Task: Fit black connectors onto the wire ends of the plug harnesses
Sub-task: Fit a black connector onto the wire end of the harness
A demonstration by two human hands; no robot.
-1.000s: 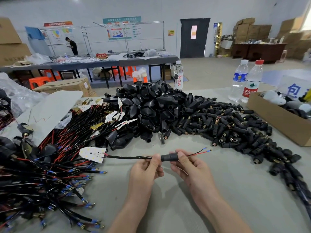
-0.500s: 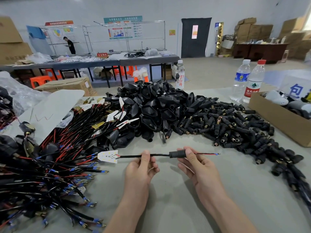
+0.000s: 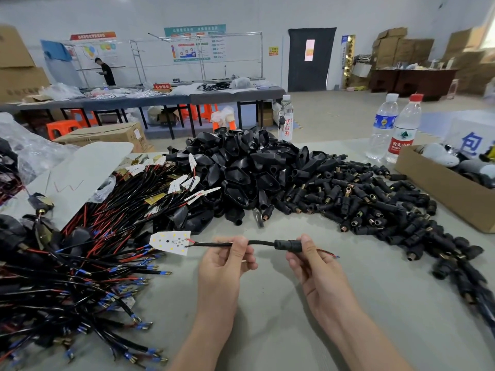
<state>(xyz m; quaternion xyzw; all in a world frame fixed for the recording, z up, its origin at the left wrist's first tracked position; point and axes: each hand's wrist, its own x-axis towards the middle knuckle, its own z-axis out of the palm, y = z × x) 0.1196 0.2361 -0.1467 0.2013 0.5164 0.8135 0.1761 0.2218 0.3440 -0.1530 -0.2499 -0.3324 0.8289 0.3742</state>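
Over my grey worktop (image 3: 267, 317), left hand (image 3: 225, 261) pinches the harness cable (image 3: 262, 242), right hand (image 3: 318, 266) grips its black connector (image 3: 286, 244); cartons (image 3: 396, 49) stacked behind.

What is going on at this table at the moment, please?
A person is fitting parts by hand. The left hand pinches a harness cable, and the right hand grips a black connector threaded on it, with the wire ends poking out beyond. Loose connectors are heaped behind on the table; more harnesses lie left.
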